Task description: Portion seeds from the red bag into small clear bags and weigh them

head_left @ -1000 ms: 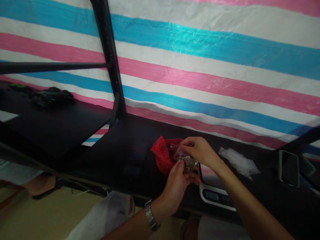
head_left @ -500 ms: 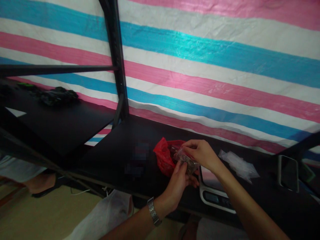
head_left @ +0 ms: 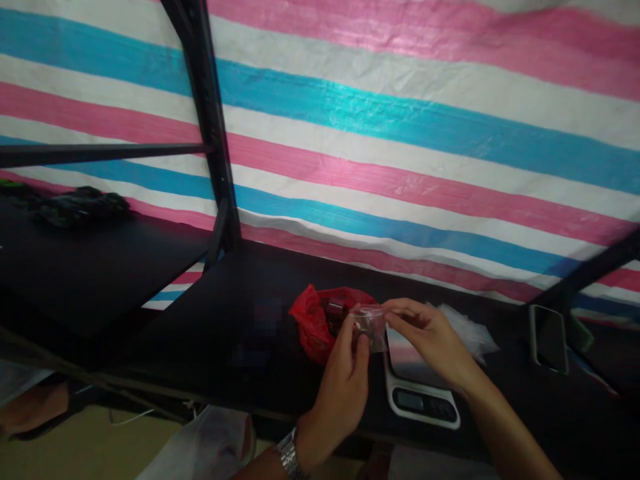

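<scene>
i log left hand (head_left: pixel 345 383) clamped on the pouch (head_left: pixel 373 328), lower centre of frame; right hand (head_left: pixel 430 337) pinches its upper right corner. red bag (head_left: pixel 311 327) just left, scale (head_left: pixel 425 405) lower right.

Pink, white and blue stripes are borne by the sheet (head_left: pixel 350 160), with a turquoise sheen seen on one blue band. Black is shown by the table (head_left: pixel 280 267), the shelf (head_left: pixel 150 247) and the post (head_left: pixel 213 133). The bag (head_left: pixel 307 327) is coloured bright red, and dark brown is seen among its contents (head_left: pixel 334 323). The pouch (head_left: pixel 377 337) is see-through, its filling tinted dull brown. The scale (head_left: pixel 393 393) is edged in white, its panel (head_left: pixel 435 405) coloured black and its display (head_left: pixel 410 401) blue-grey. The sachets (head_left: pixel 465 327) are tinted a milky white. The phone (head_left: pixel 549 340) is rimmed in pale grey around black. Silver is shown by the watch (head_left: pixel 287 457).
</scene>
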